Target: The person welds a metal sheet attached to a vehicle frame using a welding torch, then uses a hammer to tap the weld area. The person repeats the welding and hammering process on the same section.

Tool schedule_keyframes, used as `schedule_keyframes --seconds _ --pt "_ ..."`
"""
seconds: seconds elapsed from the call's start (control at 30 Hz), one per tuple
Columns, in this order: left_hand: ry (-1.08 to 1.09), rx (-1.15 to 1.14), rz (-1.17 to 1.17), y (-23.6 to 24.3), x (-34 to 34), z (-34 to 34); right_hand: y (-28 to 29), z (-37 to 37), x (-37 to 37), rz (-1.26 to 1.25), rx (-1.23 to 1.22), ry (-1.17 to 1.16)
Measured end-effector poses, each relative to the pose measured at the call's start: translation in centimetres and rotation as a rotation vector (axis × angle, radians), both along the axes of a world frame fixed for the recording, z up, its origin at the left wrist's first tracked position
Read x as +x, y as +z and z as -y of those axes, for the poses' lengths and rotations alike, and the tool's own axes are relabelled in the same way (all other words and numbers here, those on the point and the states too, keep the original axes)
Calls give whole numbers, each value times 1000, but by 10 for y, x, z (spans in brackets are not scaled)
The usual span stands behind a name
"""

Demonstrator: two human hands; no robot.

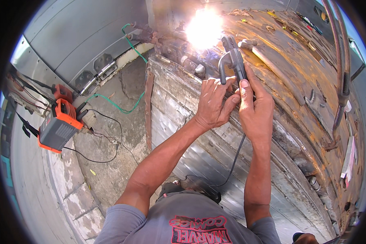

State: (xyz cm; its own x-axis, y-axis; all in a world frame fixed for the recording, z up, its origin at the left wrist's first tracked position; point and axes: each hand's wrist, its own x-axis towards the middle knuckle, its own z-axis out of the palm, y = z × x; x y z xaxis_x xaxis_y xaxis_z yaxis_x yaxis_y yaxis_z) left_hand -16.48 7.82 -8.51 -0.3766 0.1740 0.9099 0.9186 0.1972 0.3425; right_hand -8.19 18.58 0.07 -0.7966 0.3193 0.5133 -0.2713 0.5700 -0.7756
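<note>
My right hand [256,103] grips a black electrode holder [236,63], angled up toward a white glare [203,28]. The glare hides the electrode's tip and the metal around it. Curled fingers of my left hand [215,103] are on the holder's lower end, beside my right thumb; their exact grip is partly hidden. A hammer [274,71] with a long pale handle lies just right of the holder on a rusty curved metal surface [321,73]. A short metal cylinder [193,66] sits below the glare.
An orange and grey welding machine [65,126] stands at left, trailing black leads. A green cable [122,110] crosses the concrete [101,175]. Grey wall panels [65,36] rise behind. Thick hoses [342,81] hang at right. Part of another person [305,239] may show at bottom right.
</note>
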Motion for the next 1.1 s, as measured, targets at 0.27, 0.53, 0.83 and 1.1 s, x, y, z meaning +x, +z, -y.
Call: schedule_keyframes --seconds 0.27,0.53,0.83,1.1 --pt "-10 11 -10 2 -2 0 3 2 1 37 12 -16" --pt "-2 -1 -3 2 -1 0 4 2 2 65 1 -14" --pt "0 -10 -4 2 0 -1 1 -1 0 50 -10 5" --pt "1 -18 2 4 2 1 0 -1 -1 54 -19 0"
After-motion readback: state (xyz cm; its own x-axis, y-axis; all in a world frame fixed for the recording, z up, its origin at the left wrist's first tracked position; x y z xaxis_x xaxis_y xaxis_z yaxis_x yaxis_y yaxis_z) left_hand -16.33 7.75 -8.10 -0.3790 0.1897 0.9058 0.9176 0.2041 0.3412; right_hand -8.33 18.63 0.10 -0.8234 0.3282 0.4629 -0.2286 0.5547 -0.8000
